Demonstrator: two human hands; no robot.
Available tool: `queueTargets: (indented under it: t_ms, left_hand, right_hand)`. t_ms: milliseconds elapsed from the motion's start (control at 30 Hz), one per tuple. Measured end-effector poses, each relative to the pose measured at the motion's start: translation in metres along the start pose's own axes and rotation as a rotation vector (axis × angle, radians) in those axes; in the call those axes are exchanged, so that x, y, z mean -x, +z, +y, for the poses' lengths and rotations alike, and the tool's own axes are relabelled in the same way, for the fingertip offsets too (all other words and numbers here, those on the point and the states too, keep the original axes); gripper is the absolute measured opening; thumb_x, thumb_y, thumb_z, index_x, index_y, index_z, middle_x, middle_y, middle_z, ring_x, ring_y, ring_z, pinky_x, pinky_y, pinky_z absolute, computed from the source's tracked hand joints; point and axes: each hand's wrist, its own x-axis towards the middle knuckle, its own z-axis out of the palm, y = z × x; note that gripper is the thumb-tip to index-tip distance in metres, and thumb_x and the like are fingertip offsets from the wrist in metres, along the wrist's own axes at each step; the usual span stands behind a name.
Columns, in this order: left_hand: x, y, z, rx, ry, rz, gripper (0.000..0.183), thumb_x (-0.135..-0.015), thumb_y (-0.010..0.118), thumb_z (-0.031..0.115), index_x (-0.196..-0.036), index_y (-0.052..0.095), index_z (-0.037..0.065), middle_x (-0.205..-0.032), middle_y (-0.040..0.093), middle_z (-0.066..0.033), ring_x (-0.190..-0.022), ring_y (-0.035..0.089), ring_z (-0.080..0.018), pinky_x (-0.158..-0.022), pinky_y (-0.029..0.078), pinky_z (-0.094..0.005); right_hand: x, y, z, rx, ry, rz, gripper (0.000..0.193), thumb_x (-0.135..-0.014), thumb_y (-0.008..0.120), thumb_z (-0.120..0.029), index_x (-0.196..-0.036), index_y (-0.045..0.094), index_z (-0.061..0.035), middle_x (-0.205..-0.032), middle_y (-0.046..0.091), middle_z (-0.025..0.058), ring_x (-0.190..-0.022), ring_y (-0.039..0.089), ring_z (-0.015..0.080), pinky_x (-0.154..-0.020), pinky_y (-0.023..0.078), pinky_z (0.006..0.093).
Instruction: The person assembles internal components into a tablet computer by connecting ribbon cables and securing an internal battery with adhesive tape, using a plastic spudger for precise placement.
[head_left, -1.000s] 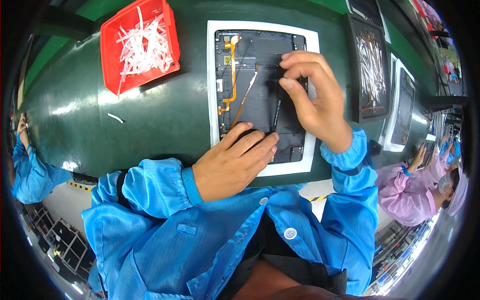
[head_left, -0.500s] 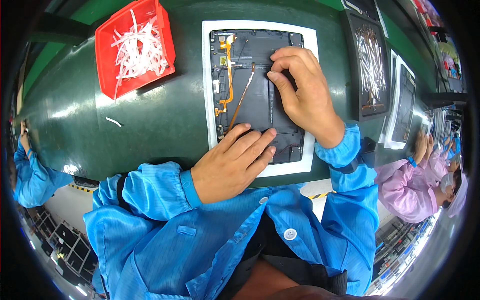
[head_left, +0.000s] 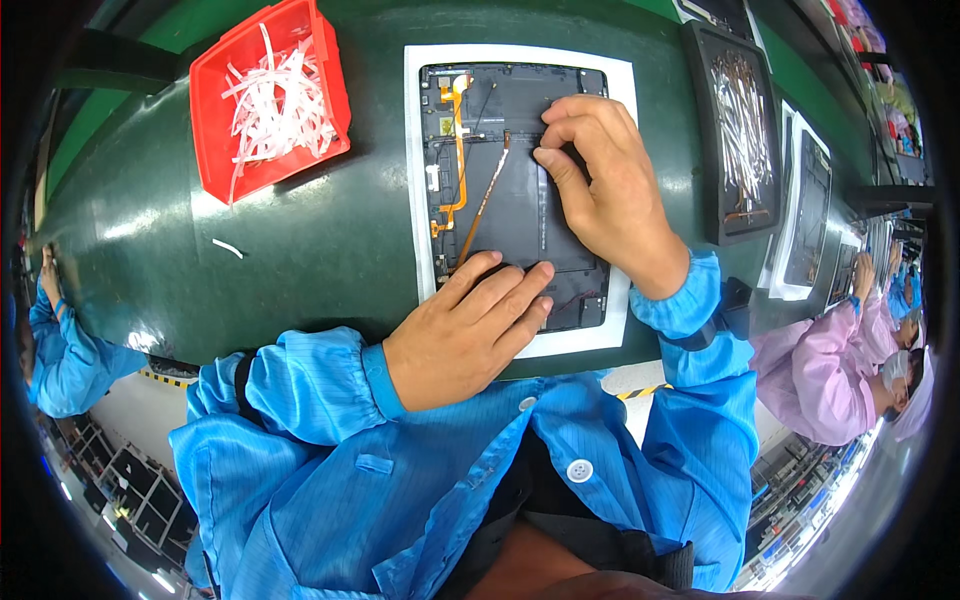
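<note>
A black tablet back housing [head_left: 515, 215] lies on a white sheet [head_left: 622, 200] in front of me. My left hand [head_left: 468, 328] rests flat over its lower left part, fingers apart. At the upper right of the housing my right hand [head_left: 612, 190] is closed in a pinch, thumb against forefinger. Whatever is between those fingertips is too small to make out. Just below them runs a narrow upright strip [head_left: 542, 215]. A slim brown-and-silver flex cable [head_left: 486, 200] slants across the housing, its lower end near my left fingers. An orange flex cable [head_left: 461, 150] runs along the left side.
A red bin [head_left: 215, 140] of white paper strips stands at the upper left, with one loose strip [head_left: 228, 247] on the green table [head_left: 330, 250]. At right are a black tray [head_left: 703, 140] of flex cables and another housing [head_left: 806, 215]. Co-workers sit at both sides.
My hands have hardly moved, the right still pinching at the same spot. The narrow strip beneath it looks paler. At right, the co-worker in pink has shifted head and hands.
</note>
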Motion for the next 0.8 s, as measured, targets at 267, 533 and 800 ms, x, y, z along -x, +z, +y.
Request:
queueTargets:
  t_ms: [267,533,800]
  left_hand:
    - [0.0002,-0.0012,0.0004,0.011,-0.003,-0.008,0.044,-0.092,0.072,0.015,-0.133,0.068,-0.001,-0.152,0.06,-0.0227,-0.127,0.06,-0.0353,-0.12,0.044,-0.0559]
    - [0.0004,-0.0011,0.0004,0.003,0.0,-0.002,0.045,-0.092,0.071,0.015,-0.133,0.068,-0.001,-0.152,0.06,-0.0229,-0.126,0.06,-0.0356,-0.119,0.045,-0.0563]
    - [-0.0006,-0.0023,-0.0001,0.014,0.0,0.005,0.045,-0.091,0.072,0.015,-0.133,0.068,-0.001,-0.151,0.061,-0.0233,-0.126,0.061,-0.0359,-0.119,0.045,-0.0566]
  right_hand:
    - [0.0001,0.0005,0.0001,0.01,-0.01,0.005,0.017,-0.088,0.079,0.0,-0.098,0.067,-0.0034,-0.114,0.068,0.0118,-0.109,0.064,0.0359,-0.096,0.051,0.0452]
    - [0.001,0.0012,0.0005,0.036,-0.013,0.001,0.017,-0.087,0.08,-0.001,-0.098,0.067,-0.0034,-0.115,0.068,0.0115,-0.109,0.064,0.0361,-0.097,0.051,0.0454]
    - [0.0004,0.0034,-0.0004,0.034,0.004,0.017,0.024,-0.088,0.081,-0.002,-0.105,0.065,-0.0031,-0.122,0.067,0.0148,-0.116,0.063,0.0383,-0.102,0.051,0.0471]
